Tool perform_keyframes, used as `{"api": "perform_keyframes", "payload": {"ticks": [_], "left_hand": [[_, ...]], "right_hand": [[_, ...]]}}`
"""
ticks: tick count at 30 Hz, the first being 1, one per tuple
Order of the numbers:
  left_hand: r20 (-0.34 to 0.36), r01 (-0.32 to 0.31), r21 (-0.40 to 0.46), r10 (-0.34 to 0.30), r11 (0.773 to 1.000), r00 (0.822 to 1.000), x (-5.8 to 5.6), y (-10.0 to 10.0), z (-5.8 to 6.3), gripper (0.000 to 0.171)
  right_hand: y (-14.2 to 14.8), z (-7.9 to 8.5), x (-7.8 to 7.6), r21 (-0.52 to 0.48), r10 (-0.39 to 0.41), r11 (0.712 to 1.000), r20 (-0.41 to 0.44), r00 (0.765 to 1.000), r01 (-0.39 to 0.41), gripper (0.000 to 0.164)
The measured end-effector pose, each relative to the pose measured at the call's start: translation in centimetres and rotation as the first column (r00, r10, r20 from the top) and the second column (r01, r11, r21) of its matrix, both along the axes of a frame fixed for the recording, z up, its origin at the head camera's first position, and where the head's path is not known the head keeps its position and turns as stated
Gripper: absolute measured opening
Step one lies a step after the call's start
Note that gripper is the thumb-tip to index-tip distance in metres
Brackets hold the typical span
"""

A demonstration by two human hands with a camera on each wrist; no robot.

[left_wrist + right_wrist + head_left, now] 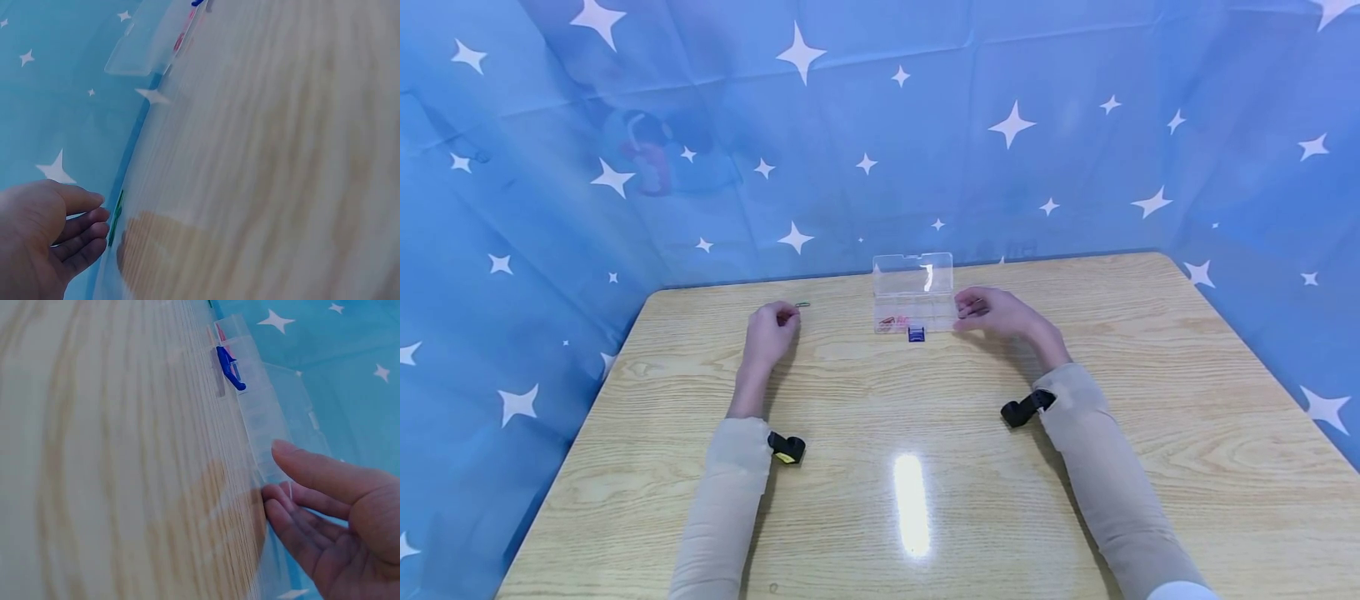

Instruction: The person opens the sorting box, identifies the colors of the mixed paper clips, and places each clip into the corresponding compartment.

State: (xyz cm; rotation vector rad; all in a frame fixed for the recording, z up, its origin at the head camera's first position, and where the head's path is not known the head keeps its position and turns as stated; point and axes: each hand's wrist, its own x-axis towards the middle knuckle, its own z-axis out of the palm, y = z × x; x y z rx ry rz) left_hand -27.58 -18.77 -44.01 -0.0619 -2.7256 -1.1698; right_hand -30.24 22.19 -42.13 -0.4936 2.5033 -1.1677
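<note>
Left hand (767,337): fingers loosely curved, fingertips close beside the green strip (802,304); contact with it cannot be told.
Green strip: on the table (850,450), near its far edge, left of the box (936,312).
Right hand (1000,313): at the right end of the box; thumb and fingers apart, with the box end between them; whether they grip it cannot be told.
Box: clear, divided into compartments, near the far edge; lid raised toward the backdrop (850,117).
Red pieces (887,323): in the front left part of the box; finer detail too small to tell.
Blue clip (916,334): at the front edge of the box, about midway along.
Wrist cameras: black, one on each beige sleeve; yellow mark (786,457) on the left unit.
Table: light wood grain, bright reflection near the middle.
Backdrop: blue cloth, white four-pointed stars.
Lettering: faint marks (1018,248) low on the backdrop, right of the box; unreadable.
</note>
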Motion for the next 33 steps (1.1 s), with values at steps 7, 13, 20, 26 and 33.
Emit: {"api": "perform_keyframes", "payload": {"ticks": [7, 13, 20, 26, 33], "left_hand": [[-0.018, -0.047, -0.036, 0.047, 0.998, 0.999, -0.2, -1.2, -0.2, 0.017], [0.014, -0.081, -0.061, 0.082, 0.995, 0.997, -0.4, -1.8, 0.0, 0.02], [0.037, -0.095, -0.101, 0.099, 0.99, 0.994, -0.6, -2.2, 0.0, 0.02], [0.081, -0.084, -0.112, 0.093, 0.99, 0.992, -0.6, -2.4, 0.0, 0.019], [0.111, -0.081, -0.108, 0.093, 0.991, 0.99, -0.4, -2.4, 0.1, 0.022]], "right_hand": [[-0.1, 0.5, 0.4, -0.006, 0.018, 1.0, -0.009, 1.0, -0.018, 0.059], [0.1, -0.1, -0.1, 0.002, 0.009, 1.0, -0.01, 1.0, -0.009, 0.059], [0.0, -0.1, 0.1, -0.008, 0.002, 1.0, -0.006, 1.0, -0.002, 0.059], [-0.1, -0.1, 0.0, -0.005, 0.007, 1.0, -0.014, 1.0, -0.007, 0.058], [0.0, 0.0, 0.1, 0.0, -0.006, 1.0, -0.001, 1.0, 0.006, 0.059]]}}
